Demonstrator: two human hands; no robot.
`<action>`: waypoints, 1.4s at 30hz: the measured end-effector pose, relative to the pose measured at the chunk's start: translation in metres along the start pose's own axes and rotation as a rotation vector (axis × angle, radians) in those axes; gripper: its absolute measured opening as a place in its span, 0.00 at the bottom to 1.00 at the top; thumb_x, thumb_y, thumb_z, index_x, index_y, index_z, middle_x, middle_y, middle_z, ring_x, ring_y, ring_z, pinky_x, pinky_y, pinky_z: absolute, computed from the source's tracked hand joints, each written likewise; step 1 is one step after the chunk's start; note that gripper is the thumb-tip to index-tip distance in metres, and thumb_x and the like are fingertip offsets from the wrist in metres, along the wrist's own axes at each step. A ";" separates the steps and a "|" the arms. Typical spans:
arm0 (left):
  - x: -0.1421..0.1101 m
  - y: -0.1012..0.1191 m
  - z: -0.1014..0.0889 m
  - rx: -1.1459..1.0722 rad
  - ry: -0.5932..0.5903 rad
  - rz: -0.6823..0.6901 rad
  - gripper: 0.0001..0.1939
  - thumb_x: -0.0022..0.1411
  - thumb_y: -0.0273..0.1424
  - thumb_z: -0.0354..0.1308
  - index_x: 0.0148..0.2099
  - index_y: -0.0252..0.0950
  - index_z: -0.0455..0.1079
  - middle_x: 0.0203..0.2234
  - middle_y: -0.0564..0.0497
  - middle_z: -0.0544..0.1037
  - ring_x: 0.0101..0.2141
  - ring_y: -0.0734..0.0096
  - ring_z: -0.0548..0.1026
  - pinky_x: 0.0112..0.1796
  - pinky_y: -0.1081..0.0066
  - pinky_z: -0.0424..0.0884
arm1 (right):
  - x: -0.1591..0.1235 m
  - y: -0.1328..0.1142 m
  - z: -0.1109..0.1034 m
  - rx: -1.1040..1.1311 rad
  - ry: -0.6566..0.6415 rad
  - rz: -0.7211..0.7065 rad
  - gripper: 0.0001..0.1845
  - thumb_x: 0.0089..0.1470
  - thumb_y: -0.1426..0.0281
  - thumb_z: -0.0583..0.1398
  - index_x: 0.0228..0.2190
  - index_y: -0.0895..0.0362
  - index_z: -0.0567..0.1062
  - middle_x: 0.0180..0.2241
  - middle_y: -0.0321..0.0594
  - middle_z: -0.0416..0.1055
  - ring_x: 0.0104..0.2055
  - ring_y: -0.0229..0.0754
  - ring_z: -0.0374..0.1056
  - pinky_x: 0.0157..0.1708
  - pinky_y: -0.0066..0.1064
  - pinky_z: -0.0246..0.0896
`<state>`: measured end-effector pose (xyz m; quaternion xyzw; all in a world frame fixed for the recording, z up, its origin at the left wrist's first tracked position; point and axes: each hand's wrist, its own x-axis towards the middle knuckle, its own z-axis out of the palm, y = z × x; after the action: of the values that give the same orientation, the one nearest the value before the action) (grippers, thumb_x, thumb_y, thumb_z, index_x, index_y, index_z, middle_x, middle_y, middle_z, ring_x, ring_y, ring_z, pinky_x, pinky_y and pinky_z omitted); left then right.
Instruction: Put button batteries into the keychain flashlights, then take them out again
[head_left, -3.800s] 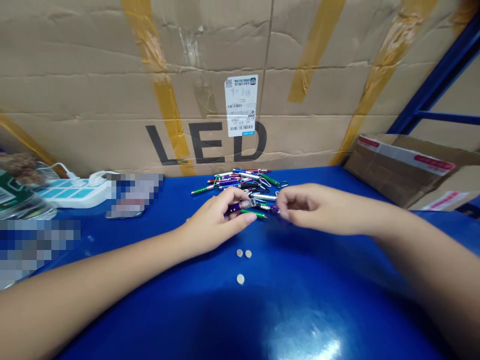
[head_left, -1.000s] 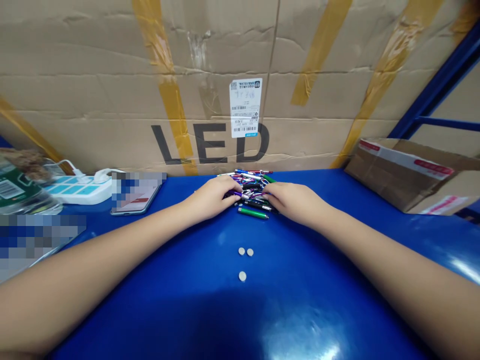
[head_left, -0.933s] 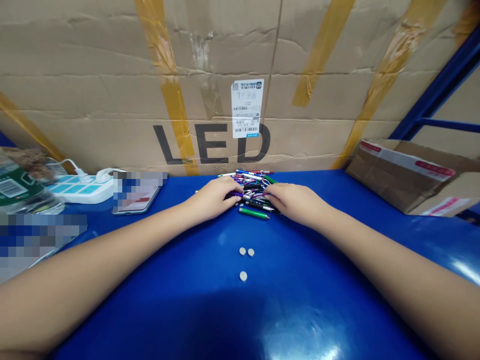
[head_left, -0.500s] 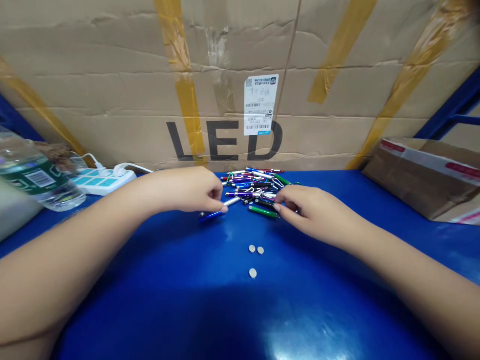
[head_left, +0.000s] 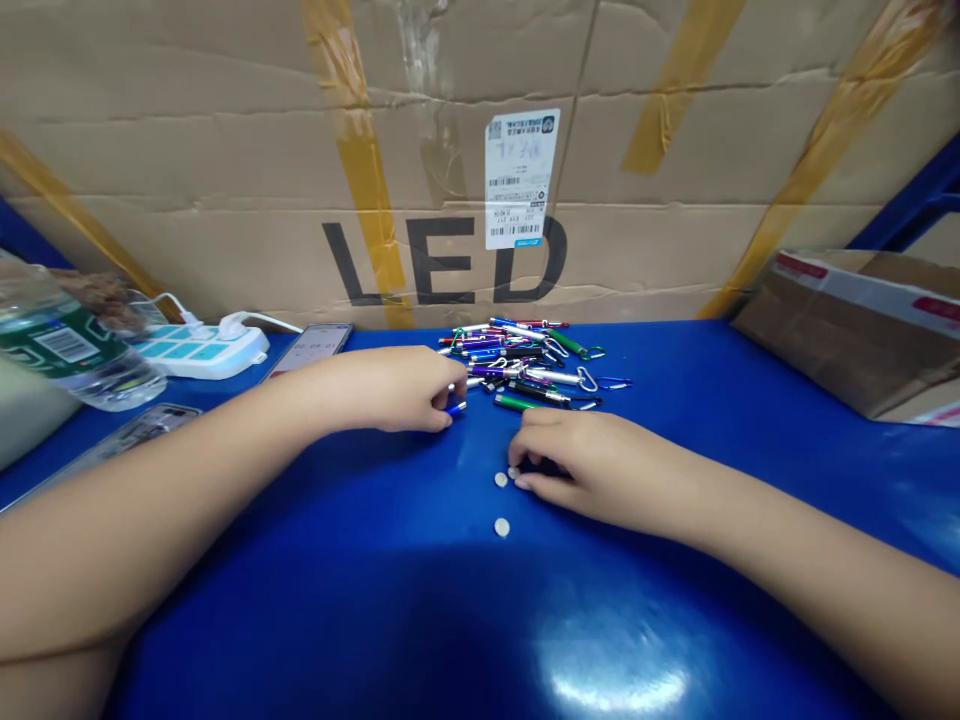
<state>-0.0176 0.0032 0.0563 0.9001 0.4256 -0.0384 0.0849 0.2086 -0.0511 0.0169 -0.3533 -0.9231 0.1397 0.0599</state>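
On the blue table [head_left: 375, 600], the right hand [head_left: 592, 470] curls beside batteries [head_left: 501, 480].

A keychain-pen heap [head_left: 517, 360] stands between left hand [head_left: 397, 390], right hand [head_left: 592, 470] and cardboard wall [head_left: 450, 150].

Bright even light, white glare on blue tabletop [head_left: 615, 680] (lower middle), bowed edges

Bare, curled left hand [head_left: 405, 390], fingertips pinched together; bare right hand [head_left: 592, 470], palm down, fingers bent forward.
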 end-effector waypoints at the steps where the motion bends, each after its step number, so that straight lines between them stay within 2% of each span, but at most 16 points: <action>1: 0.001 0.002 -0.001 -0.076 0.028 0.048 0.12 0.54 0.31 0.57 0.42 0.43 0.73 0.27 0.55 0.76 0.25 0.71 0.71 0.23 0.74 0.59 | 0.000 0.001 0.001 0.007 0.009 -0.005 0.08 0.58 0.69 0.56 0.36 0.54 0.76 0.36 0.40 0.72 0.36 0.40 0.69 0.36 0.31 0.63; 3: 0.003 0.005 -0.003 -0.244 0.074 0.125 0.14 0.57 0.32 0.55 0.47 0.43 0.71 0.31 0.56 0.77 0.27 0.73 0.73 0.25 0.76 0.61 | 0.001 0.003 0.002 0.021 0.023 -0.008 0.08 0.57 0.70 0.56 0.35 0.55 0.76 0.35 0.40 0.73 0.35 0.40 0.68 0.35 0.30 0.62; 5: 0.006 0.007 -0.005 -0.340 0.085 0.150 0.12 0.58 0.35 0.56 0.45 0.43 0.71 0.31 0.57 0.77 0.28 0.74 0.73 0.26 0.77 0.62 | 0.003 0.003 0.002 0.029 0.030 0.006 0.07 0.56 0.70 0.57 0.34 0.56 0.76 0.35 0.39 0.73 0.34 0.40 0.68 0.34 0.30 0.61; 8: 0.008 0.003 -0.002 -0.260 0.008 0.152 0.07 0.56 0.36 0.60 0.37 0.40 0.71 0.28 0.57 0.76 0.27 0.75 0.72 0.26 0.78 0.61 | 0.005 0.003 0.003 0.041 0.038 0.028 0.08 0.54 0.69 0.58 0.37 0.56 0.76 0.36 0.40 0.73 0.34 0.39 0.67 0.33 0.30 0.59; 11: 0.007 0.000 0.006 -0.136 -0.081 0.198 0.11 0.55 0.31 0.60 0.43 0.43 0.72 0.33 0.56 0.77 0.31 0.72 0.73 0.29 0.76 0.63 | 0.006 0.002 0.004 0.071 0.042 0.017 0.08 0.54 0.71 0.58 0.37 0.56 0.76 0.36 0.40 0.73 0.33 0.38 0.66 0.32 0.28 0.57; 13: 0.007 0.001 0.011 -0.075 -0.073 0.220 0.15 0.56 0.30 0.59 0.47 0.45 0.72 0.37 0.55 0.78 0.35 0.70 0.74 0.32 0.75 0.64 | 0.006 0.002 0.005 0.081 0.043 0.020 0.07 0.54 0.72 0.58 0.34 0.56 0.76 0.33 0.39 0.73 0.32 0.37 0.65 0.31 0.28 0.55; 16: 0.008 0.007 0.015 0.003 -0.034 0.238 0.11 0.59 0.31 0.57 0.45 0.42 0.72 0.37 0.53 0.77 0.36 0.68 0.73 0.34 0.73 0.64 | 0.006 0.006 0.004 0.081 0.046 0.031 0.06 0.52 0.73 0.58 0.31 0.56 0.76 0.30 0.37 0.72 0.29 0.36 0.63 0.28 0.27 0.53; 19: 0.012 0.013 0.017 -0.026 0.022 0.250 0.08 0.58 0.29 0.56 0.41 0.39 0.72 0.35 0.52 0.76 0.35 0.69 0.73 0.35 0.72 0.65 | 0.005 0.013 0.000 0.062 0.104 0.050 0.05 0.51 0.72 0.58 0.31 0.56 0.75 0.26 0.36 0.70 0.26 0.36 0.61 0.27 0.27 0.51; 24: 0.018 0.016 0.029 -0.285 0.212 0.215 0.06 0.58 0.31 0.56 0.39 0.36 0.68 0.31 0.53 0.75 0.30 0.73 0.72 0.32 0.74 0.66 | -0.001 0.024 -0.017 0.024 0.356 0.074 0.05 0.53 0.69 0.58 0.32 0.57 0.73 0.25 0.36 0.69 0.27 0.36 0.62 0.28 0.27 0.53; 28: 0.020 0.019 0.044 -0.382 0.342 0.218 0.07 0.58 0.33 0.58 0.38 0.37 0.67 0.30 0.55 0.75 0.30 0.74 0.72 0.32 0.75 0.68 | -0.005 0.023 -0.024 0.002 0.514 0.063 0.06 0.54 0.68 0.58 0.33 0.56 0.73 0.25 0.35 0.68 0.26 0.36 0.62 0.28 0.27 0.54; 36: 0.021 0.025 0.057 -0.430 0.417 0.264 0.05 0.58 0.31 0.59 0.38 0.36 0.68 0.31 0.54 0.77 0.30 0.75 0.74 0.34 0.75 0.70 | 0.000 0.019 -0.015 0.041 0.452 -0.024 0.04 0.55 0.70 0.58 0.33 0.56 0.74 0.22 0.33 0.68 0.26 0.35 0.62 0.27 0.26 0.53; 42: 0.020 0.025 0.059 -0.407 0.438 0.260 0.06 0.59 0.33 0.58 0.38 0.37 0.68 0.31 0.54 0.77 0.30 0.75 0.74 0.33 0.75 0.70 | 0.001 0.020 -0.014 0.052 0.435 -0.001 0.07 0.56 0.70 0.58 0.36 0.55 0.75 0.27 0.36 0.74 0.28 0.37 0.67 0.30 0.27 0.57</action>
<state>0.0148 -0.0077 -0.0014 0.8984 0.3142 0.2530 0.1737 0.2235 -0.0334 0.0247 -0.3729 -0.8848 0.0838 0.2666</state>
